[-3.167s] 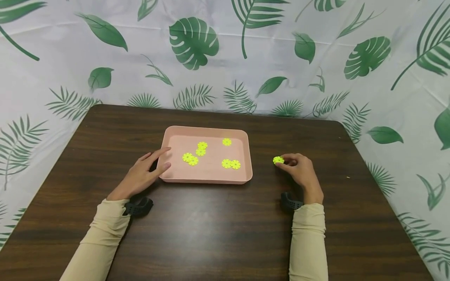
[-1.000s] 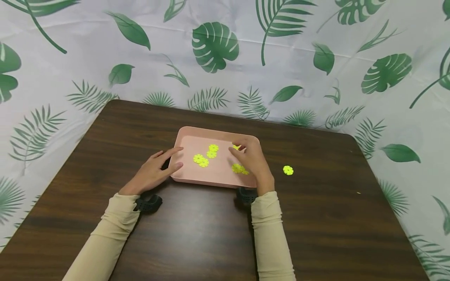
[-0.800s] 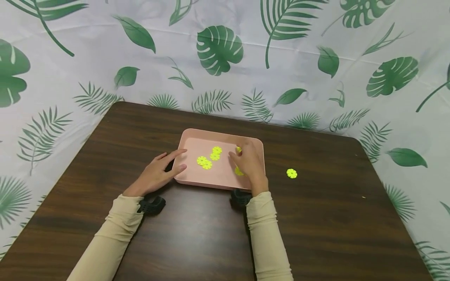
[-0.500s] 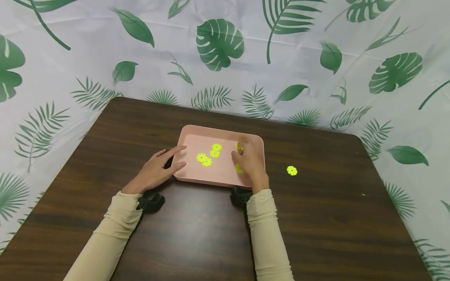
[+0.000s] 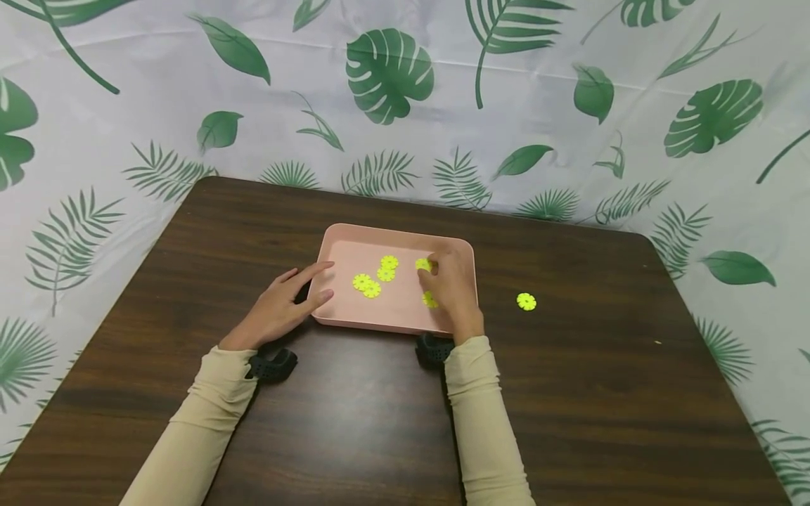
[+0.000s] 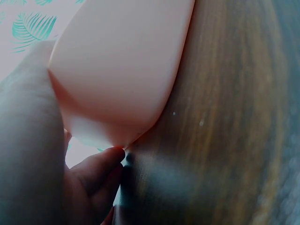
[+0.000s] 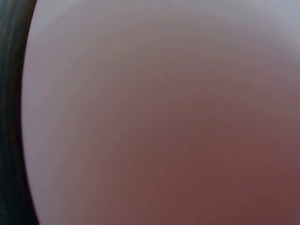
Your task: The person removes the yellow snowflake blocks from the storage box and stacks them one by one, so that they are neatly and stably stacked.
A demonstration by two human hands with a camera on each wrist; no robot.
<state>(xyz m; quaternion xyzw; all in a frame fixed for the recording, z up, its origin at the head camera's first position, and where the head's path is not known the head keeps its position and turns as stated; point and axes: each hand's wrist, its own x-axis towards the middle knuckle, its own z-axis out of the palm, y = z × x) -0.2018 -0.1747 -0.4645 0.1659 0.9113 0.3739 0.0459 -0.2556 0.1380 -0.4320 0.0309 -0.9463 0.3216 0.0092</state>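
In the head view a pink tray [image 5: 392, 320] holds several bright yellow notched discs, flower-like plastic pieces. My left hand [image 5: 276, 307] grips the tray's left side, thumb and index finger reaching over the rim. The left wrist view shows fingertips [image 6: 112, 157] against the tray's outer corner. Over the tray's right part, my right hand [image 5: 454, 284] pinches a yellow disc [image 5: 423, 264] between thumb and index finger. Another disc [image 5: 429, 300] is partly hidden under that hand. Two overlapping pairs, one pair of discs [image 5: 366, 285] and another pair [image 5: 387, 268], lie left of centre.
One loose yellow disc [image 5: 526, 301] lies on the dark wooden table [image 5: 601, 393] right of the tray. A leaf-patterned cloth [image 5: 285, 77] hangs behind the table. The right wrist view is filled by a blurred pink surface [image 7: 154, 112].
The right hand put a disc down on the table right of the tray, then moved left into the tray and took hold of another disc there. The left hand stays at the tray.
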